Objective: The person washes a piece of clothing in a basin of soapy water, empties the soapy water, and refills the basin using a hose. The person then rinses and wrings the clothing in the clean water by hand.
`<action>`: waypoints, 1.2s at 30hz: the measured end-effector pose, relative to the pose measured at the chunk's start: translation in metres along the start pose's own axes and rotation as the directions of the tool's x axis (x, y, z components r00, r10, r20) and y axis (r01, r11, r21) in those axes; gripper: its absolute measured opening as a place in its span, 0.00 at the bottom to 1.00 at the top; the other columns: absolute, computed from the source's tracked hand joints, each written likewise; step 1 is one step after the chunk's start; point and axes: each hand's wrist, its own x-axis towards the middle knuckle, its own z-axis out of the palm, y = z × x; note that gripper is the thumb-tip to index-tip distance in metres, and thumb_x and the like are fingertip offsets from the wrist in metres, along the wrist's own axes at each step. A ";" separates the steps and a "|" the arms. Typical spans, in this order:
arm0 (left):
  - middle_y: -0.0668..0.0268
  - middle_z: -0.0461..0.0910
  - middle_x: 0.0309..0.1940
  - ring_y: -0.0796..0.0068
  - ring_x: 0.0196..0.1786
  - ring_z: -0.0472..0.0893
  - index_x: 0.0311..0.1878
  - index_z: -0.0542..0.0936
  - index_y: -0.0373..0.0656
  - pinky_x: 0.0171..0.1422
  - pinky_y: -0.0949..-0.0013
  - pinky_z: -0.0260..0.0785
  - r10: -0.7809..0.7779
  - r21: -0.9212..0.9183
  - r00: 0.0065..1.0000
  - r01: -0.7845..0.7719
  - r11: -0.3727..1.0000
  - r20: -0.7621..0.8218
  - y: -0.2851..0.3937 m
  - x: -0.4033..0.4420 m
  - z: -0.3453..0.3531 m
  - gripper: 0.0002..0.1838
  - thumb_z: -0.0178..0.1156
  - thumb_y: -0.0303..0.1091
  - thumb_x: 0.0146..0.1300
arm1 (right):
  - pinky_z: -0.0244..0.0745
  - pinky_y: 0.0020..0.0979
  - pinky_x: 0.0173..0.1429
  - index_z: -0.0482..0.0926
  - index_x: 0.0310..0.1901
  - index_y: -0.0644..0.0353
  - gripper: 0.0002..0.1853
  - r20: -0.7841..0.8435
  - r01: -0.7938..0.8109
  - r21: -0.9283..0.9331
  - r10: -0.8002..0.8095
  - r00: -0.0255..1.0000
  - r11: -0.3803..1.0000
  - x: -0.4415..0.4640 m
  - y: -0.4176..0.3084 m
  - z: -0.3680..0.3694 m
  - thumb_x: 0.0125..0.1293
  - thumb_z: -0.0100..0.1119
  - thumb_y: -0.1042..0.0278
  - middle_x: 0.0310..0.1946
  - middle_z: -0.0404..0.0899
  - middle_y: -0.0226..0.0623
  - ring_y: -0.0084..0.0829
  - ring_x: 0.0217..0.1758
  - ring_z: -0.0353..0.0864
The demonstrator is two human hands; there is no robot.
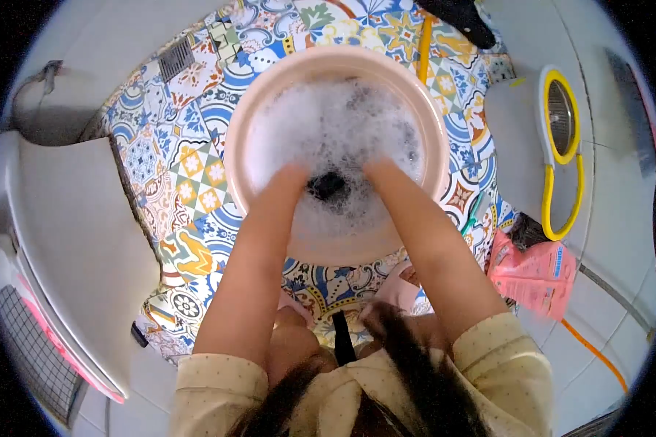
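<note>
A large pale pink basin stands on the patterned floor, filled with water under white suds. Both of my forearms reach down into it. My left hand is sunk in the foam at the left of the middle, only its wrist area showing. Opposite it, my right hand is likewise under the suds, its fingers hidden. Between the two wrists a piece of dark cloth breaks the surface. Whether either hand holds the cloth cannot be seen.
A white and yellow bucket-like container lies at the right, with a pink packet below it. A yellow stick and a dark item are behind the basin. A white fixture fills the left.
</note>
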 end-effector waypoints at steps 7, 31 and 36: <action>0.49 0.65 0.61 0.49 0.65 0.62 0.64 0.64 0.45 0.68 0.52 0.53 -0.121 0.091 0.993 0.121 0.988 -0.002 0.067 -0.049 -0.070 0.35 0.54 0.56 0.59 | 0.58 0.48 0.66 0.74 0.53 0.54 0.20 -0.219 0.358 -0.295 -0.428 0.877 0.886 -0.075 -0.026 -0.074 0.57 0.55 0.64 0.59 0.67 0.45 0.43 0.65 0.63; 0.50 0.75 0.52 0.55 0.56 0.74 0.58 0.69 0.38 0.63 0.61 0.64 -0.285 -0.421 0.951 0.212 0.882 -0.118 0.064 -0.052 -0.069 0.37 0.69 0.43 0.44 | 0.71 0.26 0.34 0.79 0.39 0.67 0.17 -0.372 0.356 0.925 0.496 0.784 0.131 -0.143 0.055 -0.015 0.59 0.57 0.58 0.27 0.79 0.36 0.28 0.28 0.77; 0.58 0.77 0.48 0.68 0.48 0.77 0.58 0.70 0.35 0.55 0.67 0.68 -0.185 -0.824 0.982 0.066 0.562 -0.047 0.089 -0.084 -0.089 0.33 0.67 0.34 0.46 | 0.72 0.28 0.44 0.70 0.51 0.71 0.25 -0.672 0.370 0.654 0.282 0.685 0.660 -0.120 0.102 -0.004 0.57 0.61 0.62 0.38 0.77 0.40 0.31 0.38 0.77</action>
